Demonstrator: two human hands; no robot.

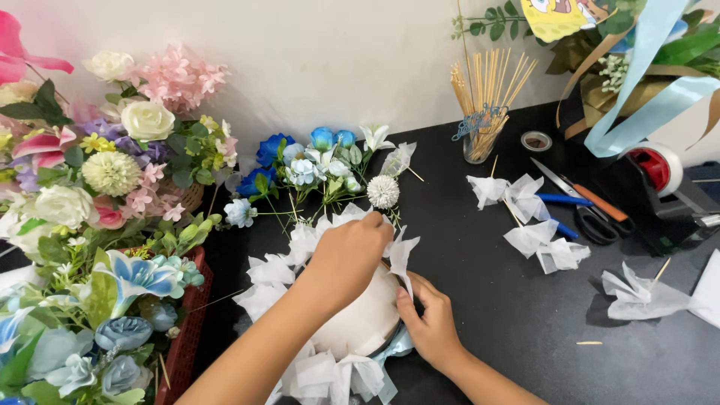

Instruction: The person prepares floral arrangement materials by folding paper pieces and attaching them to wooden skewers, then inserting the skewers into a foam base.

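Observation:
A round white foam base (360, 322) ringed with white tissue tufts (330, 373) lies on the black table (495, 300). My left hand (346, 259) reaches across its top and pinches a tissue tuft on a wooden stick at the base's far right edge. My right hand (429, 319) presses against the base's right side, steadying it. A pale blue ribbon shows under the base's lower edge.
Blue and white artificial flowers (315, 165) lie just beyond the base. Loose tissue tufts on sticks (529, 225) sit to the right, with scissors (585, 206), a tape dispenser (660, 187) and a glass of skewers (484, 112). A red basket of flowers (97, 285) stands at left.

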